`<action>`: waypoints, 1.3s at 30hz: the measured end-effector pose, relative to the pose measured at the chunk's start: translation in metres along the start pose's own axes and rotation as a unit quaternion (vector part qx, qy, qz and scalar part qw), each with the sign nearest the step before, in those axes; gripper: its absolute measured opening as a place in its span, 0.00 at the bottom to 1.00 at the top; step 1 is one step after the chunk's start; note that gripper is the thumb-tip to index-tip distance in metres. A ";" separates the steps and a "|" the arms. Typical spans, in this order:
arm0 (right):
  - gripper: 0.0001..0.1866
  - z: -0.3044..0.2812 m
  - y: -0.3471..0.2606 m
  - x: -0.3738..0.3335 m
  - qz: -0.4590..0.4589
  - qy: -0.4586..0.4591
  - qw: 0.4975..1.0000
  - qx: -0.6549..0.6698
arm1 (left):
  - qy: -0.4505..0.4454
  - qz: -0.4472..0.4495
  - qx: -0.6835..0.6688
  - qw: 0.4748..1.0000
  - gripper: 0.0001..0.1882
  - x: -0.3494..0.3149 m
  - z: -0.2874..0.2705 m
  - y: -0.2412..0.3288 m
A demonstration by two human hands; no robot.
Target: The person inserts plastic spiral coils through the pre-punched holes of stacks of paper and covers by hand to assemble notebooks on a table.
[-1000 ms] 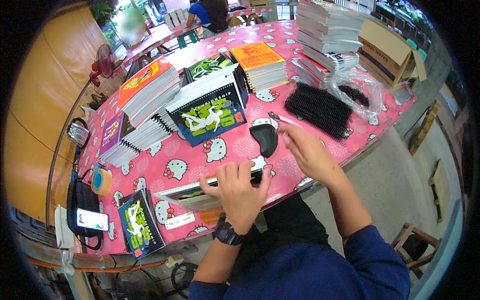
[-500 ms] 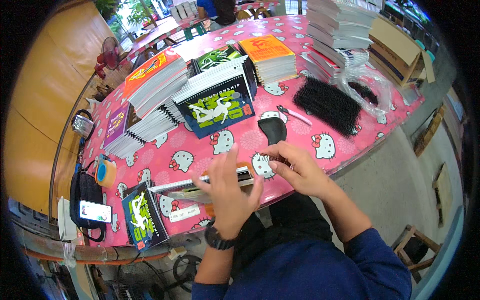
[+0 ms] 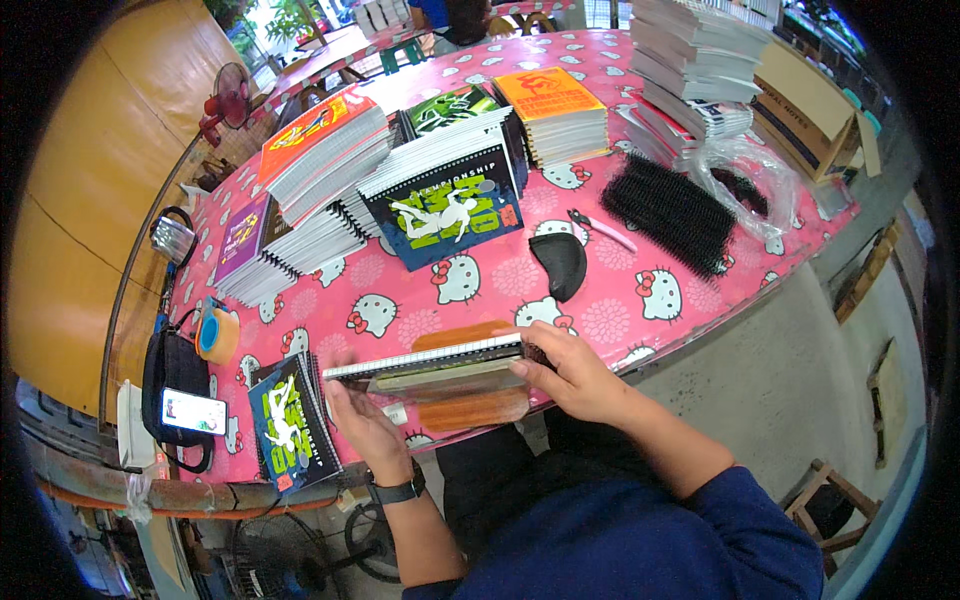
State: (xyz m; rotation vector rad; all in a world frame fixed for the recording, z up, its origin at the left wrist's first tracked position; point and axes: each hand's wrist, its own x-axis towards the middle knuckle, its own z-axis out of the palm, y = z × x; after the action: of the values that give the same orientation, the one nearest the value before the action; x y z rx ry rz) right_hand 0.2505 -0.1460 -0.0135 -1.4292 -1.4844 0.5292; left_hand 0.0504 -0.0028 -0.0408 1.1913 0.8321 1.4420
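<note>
A notebook [image 3: 425, 358] stands on its edge near the table's front, its row of punched holes facing up. My right hand [image 3: 572, 375] grips its right end, fingers behind and thumb in front. Something dark shows by those fingers, too small to make out. At the left end my left hand [image 3: 372, 428] closes round the corner, its far fingertips blurred. Beneath the notebook lies a brown wooden board [image 3: 472, 412]. Left of my left hand are spiral-bound notebooks [image 3: 290, 425] with dark blue and green covers.
Stacked notebooks [image 3: 450, 215] stand across the middle, with taller paper piles [image 3: 695, 60] at the far right. Black spiral coils [image 3: 668, 215], pink-handled pliers [image 3: 605, 232] and a black curved piece [image 3: 560, 265] lie on the right. A phone [image 3: 193, 411] and tape roll [image 3: 215, 335] sit at left.
My right hand, which held a small black coil above the table, has come down onto the notebook's right end. My left hand has moved left and lower to its left end.
</note>
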 end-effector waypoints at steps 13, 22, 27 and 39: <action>0.08 -0.042 -0.015 0.014 -0.006 0.051 0.999 0.006 | -0.239 0.314 0.504 0.768 0.26 -0.037 0.093 0.031; 0.11 -0.045 -0.008 0.025 -0.090 -0.017 0.995 -0.041 | -0.172 0.351 0.500 0.773 0.16 -0.049 0.106 0.021; 0.10 -0.048 -0.015 0.032 0.004 -0.090 0.996 -0.021 | -0.183 0.357 0.494 0.771 0.16 -0.048 0.103 0.019; 0.20 -0.052 -0.046 0.032 0.147 -0.110 0.983 0.024 | -0.335 0.341 0.379 0.792 0.10 -0.028 0.079 0.032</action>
State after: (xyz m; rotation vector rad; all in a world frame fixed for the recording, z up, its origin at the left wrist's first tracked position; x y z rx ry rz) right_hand 0.2762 -0.1421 0.0579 -1.6022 -1.4251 0.9252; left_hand 0.1159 -0.0442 0.0030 2.6387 0.4621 1.0310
